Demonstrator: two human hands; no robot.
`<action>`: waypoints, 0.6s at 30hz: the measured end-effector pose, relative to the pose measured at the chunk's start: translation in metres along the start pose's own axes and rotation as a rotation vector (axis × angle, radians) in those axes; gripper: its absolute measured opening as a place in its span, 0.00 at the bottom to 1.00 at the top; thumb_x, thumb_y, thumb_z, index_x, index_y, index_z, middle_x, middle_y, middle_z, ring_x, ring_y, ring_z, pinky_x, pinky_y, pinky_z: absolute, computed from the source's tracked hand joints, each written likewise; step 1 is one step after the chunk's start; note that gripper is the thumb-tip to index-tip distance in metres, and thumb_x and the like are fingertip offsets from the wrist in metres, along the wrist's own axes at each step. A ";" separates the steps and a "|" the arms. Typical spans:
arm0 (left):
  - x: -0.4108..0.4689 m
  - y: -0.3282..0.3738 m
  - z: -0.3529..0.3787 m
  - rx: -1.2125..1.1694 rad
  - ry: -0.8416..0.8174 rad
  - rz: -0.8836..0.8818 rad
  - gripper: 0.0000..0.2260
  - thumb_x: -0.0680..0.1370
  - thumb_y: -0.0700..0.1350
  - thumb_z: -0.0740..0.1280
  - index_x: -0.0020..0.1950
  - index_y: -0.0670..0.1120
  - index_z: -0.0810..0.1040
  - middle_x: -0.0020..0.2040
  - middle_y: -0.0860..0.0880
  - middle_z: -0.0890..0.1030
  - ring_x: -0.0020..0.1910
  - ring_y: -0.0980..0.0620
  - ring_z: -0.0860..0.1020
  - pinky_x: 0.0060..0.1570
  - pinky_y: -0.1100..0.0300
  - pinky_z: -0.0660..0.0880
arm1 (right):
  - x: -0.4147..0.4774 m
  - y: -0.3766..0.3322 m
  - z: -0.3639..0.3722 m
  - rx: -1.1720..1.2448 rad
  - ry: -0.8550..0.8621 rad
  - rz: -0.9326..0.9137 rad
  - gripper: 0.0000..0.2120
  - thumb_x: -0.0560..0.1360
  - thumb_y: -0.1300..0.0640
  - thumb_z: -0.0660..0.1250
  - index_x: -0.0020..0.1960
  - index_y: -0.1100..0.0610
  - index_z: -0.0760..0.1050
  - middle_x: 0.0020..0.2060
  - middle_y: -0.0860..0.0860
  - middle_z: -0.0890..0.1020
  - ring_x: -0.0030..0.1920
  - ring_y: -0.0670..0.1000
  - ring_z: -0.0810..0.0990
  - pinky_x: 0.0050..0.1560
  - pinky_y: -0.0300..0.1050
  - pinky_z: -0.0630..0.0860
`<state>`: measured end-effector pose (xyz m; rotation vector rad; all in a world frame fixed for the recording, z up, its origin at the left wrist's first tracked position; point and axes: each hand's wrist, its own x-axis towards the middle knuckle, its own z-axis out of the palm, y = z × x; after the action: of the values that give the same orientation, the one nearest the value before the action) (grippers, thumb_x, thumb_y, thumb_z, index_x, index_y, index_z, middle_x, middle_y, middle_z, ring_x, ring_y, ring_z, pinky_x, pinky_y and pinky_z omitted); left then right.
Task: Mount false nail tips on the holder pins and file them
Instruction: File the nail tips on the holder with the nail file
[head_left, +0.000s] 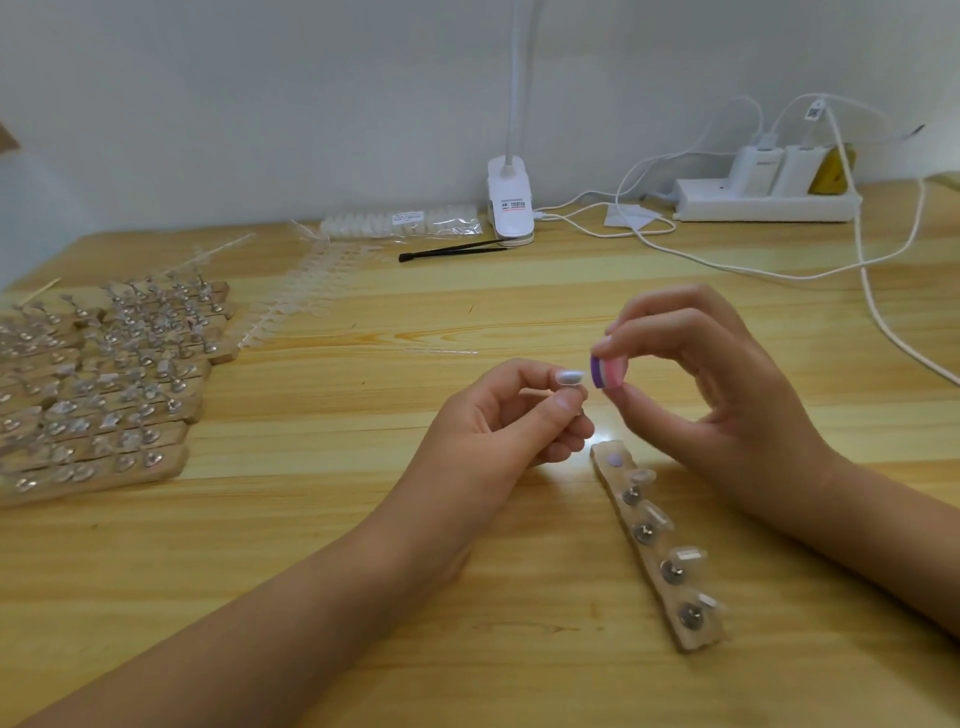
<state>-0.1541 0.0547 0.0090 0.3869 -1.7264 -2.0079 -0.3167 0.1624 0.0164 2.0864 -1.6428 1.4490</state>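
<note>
The left hand pinches a pearly, translucent nail tip above the table. The right hand pinches a purple-white-pink file block just beside it. Below lies a wooden holder strip, its pins carrying clear tips. A plastic bag at the back holds more.

The curled fingers of the left grip hid whatever carried the nail tip, so only the tip's pale top showed. The right grip covered both ends of the file block. The stacked holder strips ran off the left edge, the lamp neck off the top, and a white cable off the right. Print on the lamp clip was too small to read. A yellow object sat half hidden behind the chargers. Clear tips on the near holder strip were blurred.
</note>
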 end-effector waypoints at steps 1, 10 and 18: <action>0.000 0.000 0.000 -0.006 0.001 0.001 0.04 0.74 0.49 0.70 0.46 0.52 0.83 0.38 0.51 0.83 0.39 0.56 0.80 0.44 0.67 0.76 | -0.001 -0.001 0.001 0.024 -0.004 0.002 0.09 0.74 0.64 0.68 0.54 0.58 0.75 0.50 0.55 0.75 0.53 0.56 0.78 0.54 0.56 0.76; 0.002 -0.001 -0.001 -0.028 -0.012 0.001 0.02 0.76 0.46 0.70 0.45 0.52 0.83 0.39 0.50 0.84 0.39 0.57 0.80 0.43 0.67 0.76 | -0.001 -0.005 0.000 -0.057 -0.020 -0.064 0.09 0.75 0.60 0.69 0.54 0.56 0.76 0.48 0.55 0.76 0.51 0.56 0.78 0.53 0.55 0.75; 0.001 -0.001 -0.002 -0.046 -0.022 0.007 0.03 0.74 0.47 0.69 0.46 0.52 0.83 0.38 0.51 0.83 0.38 0.57 0.79 0.43 0.67 0.76 | -0.003 -0.005 0.001 -0.078 -0.032 -0.105 0.09 0.75 0.59 0.70 0.55 0.53 0.76 0.49 0.54 0.76 0.51 0.56 0.78 0.52 0.55 0.75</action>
<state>-0.1542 0.0530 0.0080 0.3439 -1.6883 -2.0502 -0.3121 0.1653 0.0158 2.1288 -1.5492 1.3052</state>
